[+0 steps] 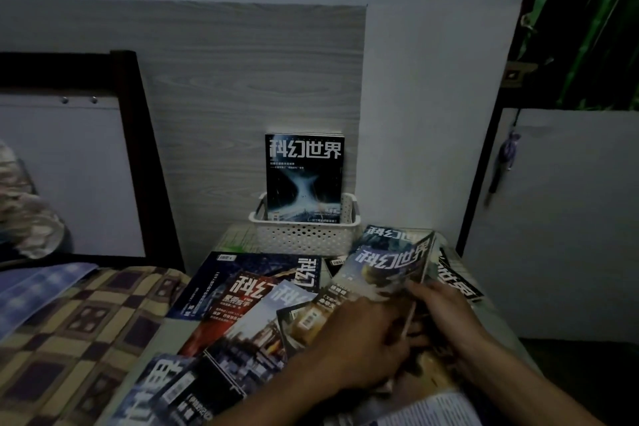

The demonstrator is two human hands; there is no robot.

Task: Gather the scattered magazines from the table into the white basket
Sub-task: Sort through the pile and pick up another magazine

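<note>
While the checked bedcover (79, 332) lay at my far left, overlapping magazines (242, 308) covered the small table (183, 325) beside it. My left hand (363, 349) was curled around the near edge of 1 tilted magazine (387, 270), and my right hand (446, 315) pinched the same copy from its other side. Behind the pile, the white basket (304, 239) stood against the wall, with 1 dark-covered magazine (304, 176) upright inside it. Further copies (456, 277) lay at the table's right edge.

A magazine (304, 176) stands upright in the basket (304, 239) at the table's far edge; other magazines (249, 301) lie spread nearer, bed (69, 322) at left.
</note>
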